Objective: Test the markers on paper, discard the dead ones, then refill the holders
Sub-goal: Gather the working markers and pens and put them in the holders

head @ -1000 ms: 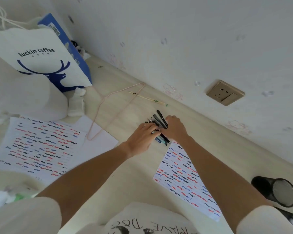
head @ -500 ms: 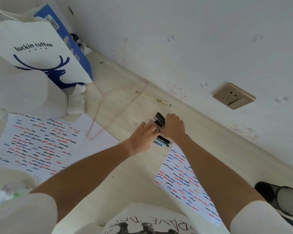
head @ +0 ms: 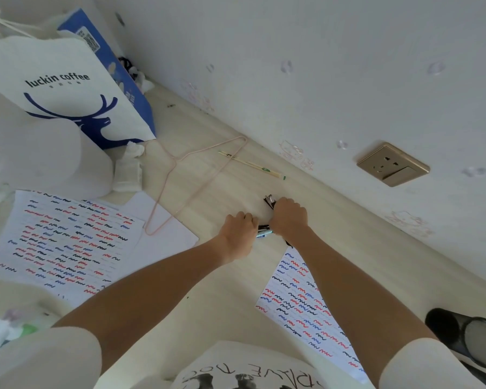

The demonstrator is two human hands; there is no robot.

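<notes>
Two hands now meet over the bundle of markers (head: 266, 231) at about one o'clock from the centre of the view; half a second back the markers lay looser and more fanned between them, and a second back several dark barrels still spread across the bench (head: 230, 290). The right hand (head: 289, 217) has curled round the bundle, dark ends poking out at its twelve o'clock side, while the left hand (head: 239, 234) pinches the lower ends, its fingers (head: 250, 219) bent and pressed together. Gathering like this suggests testing is finished and refilling comes next. One dark mesh holder (head: 466, 338) lies on its side at four o'clock, well apart from the hands. Scribbled test sheets lie at nine o'clock (head: 65, 242) and five o'clock (head: 300, 301).
</notes>
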